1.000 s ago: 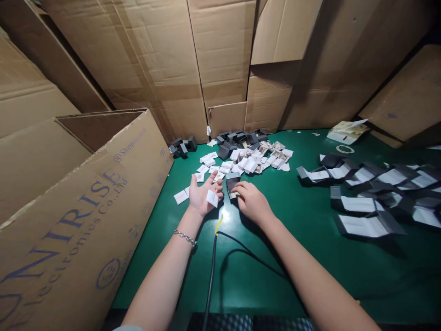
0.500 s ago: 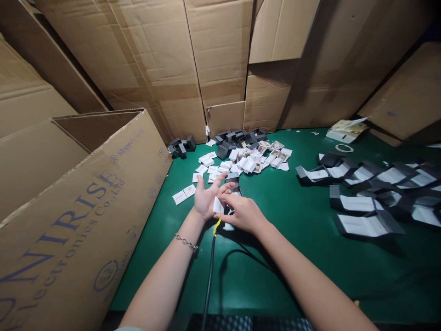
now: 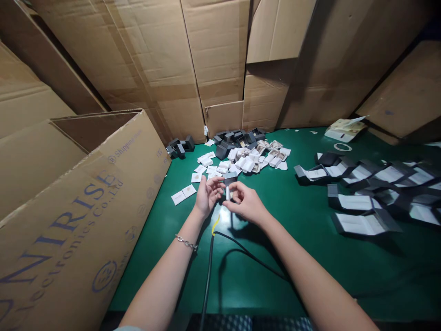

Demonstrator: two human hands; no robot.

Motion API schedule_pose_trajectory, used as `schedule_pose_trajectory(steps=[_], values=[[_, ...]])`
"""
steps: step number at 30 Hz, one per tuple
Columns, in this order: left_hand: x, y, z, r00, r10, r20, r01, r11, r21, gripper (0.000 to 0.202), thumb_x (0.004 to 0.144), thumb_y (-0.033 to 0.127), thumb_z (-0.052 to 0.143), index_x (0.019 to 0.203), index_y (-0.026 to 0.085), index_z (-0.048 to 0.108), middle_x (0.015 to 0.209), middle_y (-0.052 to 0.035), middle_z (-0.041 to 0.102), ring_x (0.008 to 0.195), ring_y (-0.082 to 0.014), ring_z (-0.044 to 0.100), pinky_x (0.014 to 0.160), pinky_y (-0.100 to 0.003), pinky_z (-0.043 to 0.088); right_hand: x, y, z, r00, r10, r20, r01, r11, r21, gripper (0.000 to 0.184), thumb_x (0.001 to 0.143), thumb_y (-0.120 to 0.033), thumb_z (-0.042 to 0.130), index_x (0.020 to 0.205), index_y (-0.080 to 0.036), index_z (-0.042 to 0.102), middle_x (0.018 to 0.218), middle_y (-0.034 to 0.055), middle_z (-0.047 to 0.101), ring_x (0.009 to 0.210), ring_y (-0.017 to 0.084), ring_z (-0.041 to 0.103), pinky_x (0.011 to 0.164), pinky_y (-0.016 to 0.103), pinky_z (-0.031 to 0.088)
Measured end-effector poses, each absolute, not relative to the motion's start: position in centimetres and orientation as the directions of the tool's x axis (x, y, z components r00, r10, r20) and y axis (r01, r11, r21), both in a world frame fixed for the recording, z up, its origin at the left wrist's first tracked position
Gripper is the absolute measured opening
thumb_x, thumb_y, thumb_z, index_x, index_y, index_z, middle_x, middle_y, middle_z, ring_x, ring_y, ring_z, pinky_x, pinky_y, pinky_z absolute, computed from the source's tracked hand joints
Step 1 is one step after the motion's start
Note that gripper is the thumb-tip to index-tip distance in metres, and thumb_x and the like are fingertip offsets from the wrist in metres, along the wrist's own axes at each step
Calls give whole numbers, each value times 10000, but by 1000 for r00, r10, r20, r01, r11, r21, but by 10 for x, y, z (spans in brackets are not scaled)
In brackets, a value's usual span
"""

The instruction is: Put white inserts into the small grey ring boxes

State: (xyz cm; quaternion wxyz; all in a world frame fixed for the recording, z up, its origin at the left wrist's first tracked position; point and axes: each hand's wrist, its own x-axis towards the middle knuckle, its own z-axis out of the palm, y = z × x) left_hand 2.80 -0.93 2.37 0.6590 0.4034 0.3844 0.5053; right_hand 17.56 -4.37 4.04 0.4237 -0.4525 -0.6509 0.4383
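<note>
My right hand (image 3: 248, 203) pinches a small white folded card piece (image 3: 228, 193) upright between thumb and fingertips. Just left of it, my left hand (image 3: 207, 196) is open, its palm turned inward and its fingers loosely curved around nothing. Its fingertips come close to a small dark grey box (image 3: 230, 175) that stands behind both hands and is partly hidden by them. Beyond lies a loose heap of white card inserts (image 3: 246, 162). Two flat white cards (image 3: 183, 194) rest on the green table (image 3: 165, 257) left of my left hand.
Dark grey boxes (image 3: 237, 137) are piled behind the inserts. Several open dark boxes with white linings (image 3: 360, 224) stand at right. A large printed carton (image 3: 103, 220) fills the left side. A black cable (image 3: 209, 271) with a yellow end (image 3: 215, 224) runs up below my hands.
The white piece, held in my right hand, has moved up and away from my left palm and now stands edge-on. My left fingers have curled inward from a wide spread.
</note>
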Motion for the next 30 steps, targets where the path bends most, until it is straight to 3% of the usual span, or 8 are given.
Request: schedule_pose_trajectory(steps=[4,7,10,14,19,23,27,30], values=[[28,-8,16,35,997,71,190,-76,979,392,788,514,451,784,160,619,621,-2,531,495,-87,435,483,-209,345,182,-31,39,-31,997,77,-218,69,-973,350,621,-402,640,849,-218,450,476,-122,413,378,56,335,387,186,279],[32,-15,16,262,941,216,576,-332,747,265,770,435,522,814,198,633,718,-20,603,647,-139,523,600,-244,397,187,-24,39,126,992,3,-445,59,-893,329,636,-421,628,821,-227,437,462,-125,397,359,56,338,373,186,314],[35,-20,17,417,892,176,710,-440,550,249,743,411,571,903,227,626,795,-31,625,717,-169,551,629,-258,406,191,-21,40,187,977,-103,-595,29,-803,271,647,-405,603,747,-220,433,490,-105,421,381,49,374,397,181,357],[35,-19,15,451,882,137,760,-460,460,215,778,374,536,922,235,615,793,-29,618,738,-177,557,619,-257,394,193,-19,39,188,952,-243,-665,-59,-745,188,649,-344,555,719,-205,450,521,-72,490,395,52,421,410,185,399],[34,-16,14,455,880,136,751,-461,472,199,822,354,475,817,212,615,744,-21,597,679,-160,532,596,-259,369,190,-18,34,176,926,-334,-580,-177,-795,154,615,-207,564,743,-191,479,520,-68,515,402,49,438,428,181,424],[35,-18,17,433,880,193,680,-460,570,212,837,340,461,816,199,619,736,-22,567,682,-151,516,636,-264,386,190,-15,26,212,931,-299,-442,-181,-878,177,642,-233,542,806,-187,495,553,-64,536,404,52,437,431,188,410],[36,-20,18,403,880,251,607,-462,646,208,845,310,450,810,184,613,802,-26,523,712,-137,506,669,-262,403,193,-14,20,268,957,-114,-102,-90,-991,188,688,-300,507,841,-190,509,675,-31,594,468,83,488,476,224,417],[37,-21,18,392,878,276,569,-467,677,196,842,293,455,793,175,603,875,-32,502,717,-123,493,681,-260,413,196,-17,21,262,957,125,226,66,-972,162,731,-284,479,833,-190,562,753,1,627,611,129,551,611,273,450]])
